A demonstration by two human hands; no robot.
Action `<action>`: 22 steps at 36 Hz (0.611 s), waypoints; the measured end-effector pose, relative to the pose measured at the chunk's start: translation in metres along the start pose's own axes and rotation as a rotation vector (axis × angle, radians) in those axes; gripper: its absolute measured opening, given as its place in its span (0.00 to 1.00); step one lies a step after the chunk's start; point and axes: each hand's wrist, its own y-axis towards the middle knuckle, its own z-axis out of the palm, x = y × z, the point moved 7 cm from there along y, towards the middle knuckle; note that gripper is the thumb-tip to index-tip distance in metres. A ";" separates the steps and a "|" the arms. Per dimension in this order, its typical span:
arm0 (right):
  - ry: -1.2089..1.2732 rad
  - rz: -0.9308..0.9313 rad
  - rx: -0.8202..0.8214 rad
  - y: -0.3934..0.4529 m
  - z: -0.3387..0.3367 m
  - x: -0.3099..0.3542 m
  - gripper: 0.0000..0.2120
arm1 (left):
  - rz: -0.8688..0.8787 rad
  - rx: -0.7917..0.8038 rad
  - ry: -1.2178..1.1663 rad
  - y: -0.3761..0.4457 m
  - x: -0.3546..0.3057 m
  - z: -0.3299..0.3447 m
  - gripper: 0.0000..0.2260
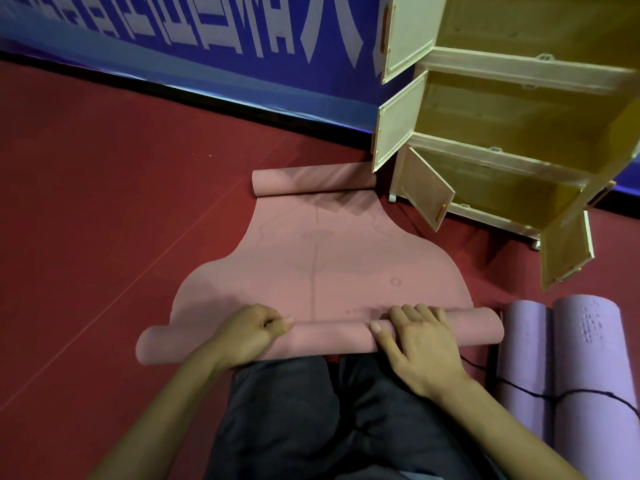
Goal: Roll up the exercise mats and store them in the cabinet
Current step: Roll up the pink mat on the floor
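A single wide-angle head camera looks forward and steeply down from close above the left hand [251,332] and right hand [420,341], both low and central in view. Beyond the hands the view reaches a blue banner [194,36]; an open cabinet [485,133] stands beyond the right hand.

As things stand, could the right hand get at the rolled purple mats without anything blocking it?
Probably yes. The purple mats lie on the floor just beside the right hand, with nothing between them. That hand now rests on the pink mat roll with its fingers over it, so it must let go first.
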 end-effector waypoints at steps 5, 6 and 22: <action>-0.040 -0.004 -0.006 0.001 0.007 0.002 0.18 | -0.085 -0.140 -0.060 -0.002 0.004 -0.002 0.18; -0.044 0.004 -0.001 0.005 0.009 0.002 0.18 | -0.093 -0.149 -0.022 -0.001 0.001 -0.003 0.18; -0.099 0.023 0.036 0.055 0.018 -0.001 0.17 | 0.095 -0.484 0.305 -0.017 -0.040 -0.001 0.20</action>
